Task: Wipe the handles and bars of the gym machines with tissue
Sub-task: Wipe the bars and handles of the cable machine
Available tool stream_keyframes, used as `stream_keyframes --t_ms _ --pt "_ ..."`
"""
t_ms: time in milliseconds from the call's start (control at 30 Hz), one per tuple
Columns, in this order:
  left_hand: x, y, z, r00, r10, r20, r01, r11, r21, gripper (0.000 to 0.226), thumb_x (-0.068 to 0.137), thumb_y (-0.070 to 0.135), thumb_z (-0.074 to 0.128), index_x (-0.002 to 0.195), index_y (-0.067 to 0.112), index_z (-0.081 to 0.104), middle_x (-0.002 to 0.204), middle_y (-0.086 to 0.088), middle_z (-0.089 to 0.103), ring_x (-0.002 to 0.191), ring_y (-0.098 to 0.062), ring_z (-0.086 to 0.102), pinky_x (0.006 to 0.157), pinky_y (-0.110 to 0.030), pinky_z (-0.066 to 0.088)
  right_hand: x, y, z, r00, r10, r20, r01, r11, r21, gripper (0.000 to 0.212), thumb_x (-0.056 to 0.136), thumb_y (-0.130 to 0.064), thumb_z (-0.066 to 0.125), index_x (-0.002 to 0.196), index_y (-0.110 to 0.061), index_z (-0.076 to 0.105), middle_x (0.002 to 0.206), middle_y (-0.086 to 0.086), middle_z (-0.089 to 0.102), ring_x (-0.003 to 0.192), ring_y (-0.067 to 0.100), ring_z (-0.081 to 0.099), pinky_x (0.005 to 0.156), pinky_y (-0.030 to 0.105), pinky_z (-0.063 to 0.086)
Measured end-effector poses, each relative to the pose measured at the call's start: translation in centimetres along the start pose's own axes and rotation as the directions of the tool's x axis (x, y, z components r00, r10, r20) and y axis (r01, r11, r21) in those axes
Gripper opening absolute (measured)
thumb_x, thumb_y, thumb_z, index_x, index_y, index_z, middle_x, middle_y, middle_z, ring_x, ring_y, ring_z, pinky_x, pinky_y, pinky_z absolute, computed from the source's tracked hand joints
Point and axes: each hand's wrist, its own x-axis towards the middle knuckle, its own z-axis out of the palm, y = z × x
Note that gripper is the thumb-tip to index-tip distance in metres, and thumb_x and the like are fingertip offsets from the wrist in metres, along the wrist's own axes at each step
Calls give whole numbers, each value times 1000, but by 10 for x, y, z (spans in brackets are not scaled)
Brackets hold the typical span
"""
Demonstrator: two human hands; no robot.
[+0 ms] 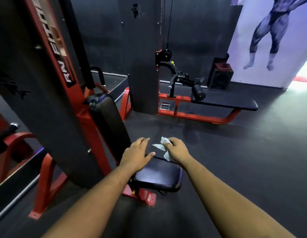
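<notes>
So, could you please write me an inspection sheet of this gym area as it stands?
Surface: dark rubber floor, nothing lying loose on it.
Job's things: tissue, crumpled; black seat pad on the red machine frame; low row bench beyond.
Clutter: nothing seen.
Grippers: right hand pinches the tissue; left hand open above the seat.
Cables: pulley cable runs up the tower.
Surroundings: wall poster; black speaker.
</notes>
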Motion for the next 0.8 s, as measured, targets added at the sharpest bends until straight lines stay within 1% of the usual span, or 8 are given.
stream_keyframes --t_ms 100,167,233,300,467,633,733,800 --pt "22 23 11 1000 -11 15 11 1000 2 73 98 60 53 159 26 31 161 1 35 143 -24 41 105 -44 48 19 14 -25 999 -34 14 34 998 -54 22 95 -25 59 74 -21 59 75 -4 64 69 10 58 63 29 42" --pt "40 34 18 1000 -18 21 18 1000 3 74 98 61 53 159 27 30 161 1 34 144 -24 40 106 -45 47 35 18 -40 998 -61 25 63 996 -68 19 97 -28 58 80 -21 62 80 -2 67 75 14 61 67 30 45" --pt "58 41 22 999 -33 22 33 999 -3 74 97 61 53 159 27 30 161 2 34 144 -23 40 106 -46 47 53 22 -51 996 -87 34 90 993 -83 18 98 -32 57 86 -22 65 81 -5 69 74 7 63 67 27 46" --pt "81 46 28 999 -39 22 40 999 -7 74 97 61 53 159 27 30 161 3 34 144 -22 40 106 -47 47 76 27 -61 994 -102 48 106 990 -97 18 99 -34 55 88 -25 65 81 -5 71 73 4 63 66 26 47" --pt "154 50 46 998 -70 -4 70 997 -28 73 98 61 51 159 27 30 160 4 34 144 -21 39 105 -46 47 145 42 -77 988 -134 80 144 980 -137 17 99 -33 55 85 -29 62 88 -4 70 81 14 66 71 31 49" --pt "219 53 67 992 -122 26 123 990 -72 69 100 59 49 158 26 31 158 4 37 141 -22 42 103 -47 49 210 61 -95 986 -97 139 119 980 -160 19 100 -39 52 92 -28 65 82 -4 71 76 15 69 72 33 54" --pt "255 54 71 990 -137 39 140 988 -72 70 100 59 49 158 25 31 159 3 37 142 -23 42 103 -48 49 250 69 -107 983 -106 150 131 977 -169 20 101 -37 52 96 -26 67 90 -6 72 81 11 67 68 27 50" --pt "278 55 74 985 -167 40 170 983 -68 70 100 60 48 159 25 30 159 3 36 142 -22 41 103 -48 49 280 73 -111 980 -111 167 140 975 -175 18 102 -36 53 99 -26 68 95 -7 71 85 10 66 70 25 48"
